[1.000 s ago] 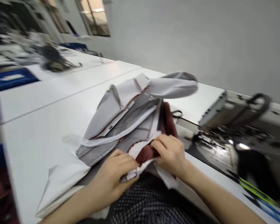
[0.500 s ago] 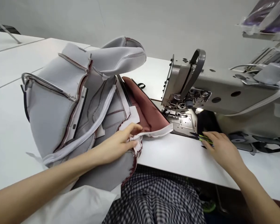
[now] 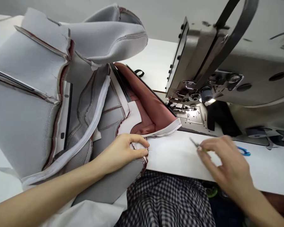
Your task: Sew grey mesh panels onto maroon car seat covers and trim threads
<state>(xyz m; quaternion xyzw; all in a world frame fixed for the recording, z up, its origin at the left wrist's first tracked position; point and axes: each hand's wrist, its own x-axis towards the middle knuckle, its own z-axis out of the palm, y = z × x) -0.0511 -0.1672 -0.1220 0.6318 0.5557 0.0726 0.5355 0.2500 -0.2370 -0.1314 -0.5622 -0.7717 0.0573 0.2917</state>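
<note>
My left hand pinches the sewn edge of a seat cover between thumb and fingers. The cover is grey foam-backed fabric with reddish-brown leather showing, and loose threads stick out at the pinched edge. My right hand is closed on a pair of thread snips, their blades pointing left toward the cover. Motion blurs the snips, and the fingers hide most of their handle. On the white table behind the right hand lies a blue-handled thing, partly hidden.
A sewing machine stands at the right, its lamp lit over the metal needle plate. Black material lies under its arm. A black loop rests on the table behind the cover. Checkered cloth covers my lap.
My right hand has lifted the snips off the table beside the machine and brought them nearer. My left hand has shifted slightly to the pinched edge. The view has moved closer.
</note>
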